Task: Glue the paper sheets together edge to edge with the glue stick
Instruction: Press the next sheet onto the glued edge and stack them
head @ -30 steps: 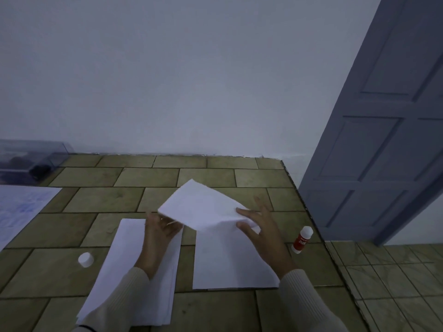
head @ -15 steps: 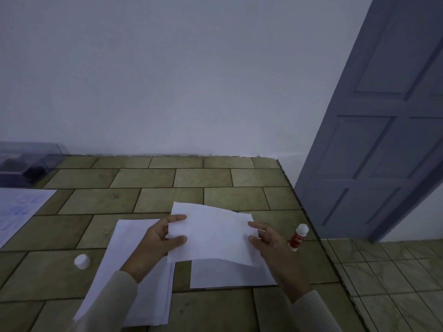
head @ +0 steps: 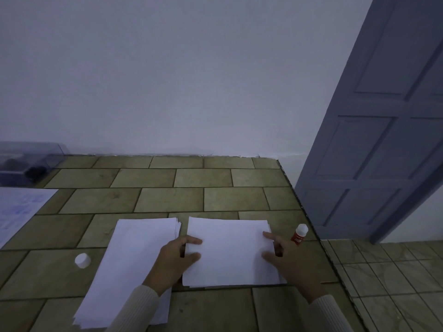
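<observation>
Now the left hand and right hand press open fingers on the sheet, lower centre, seemingly aligning it; next, reach right for the uncapped glue stick

Tan tiled tabletop in front of me. On it: paper stack left, flat white sheets just beside it, uncapped glue stick near right edge, white cap left, printed sheet and clear box far left.
</observation>
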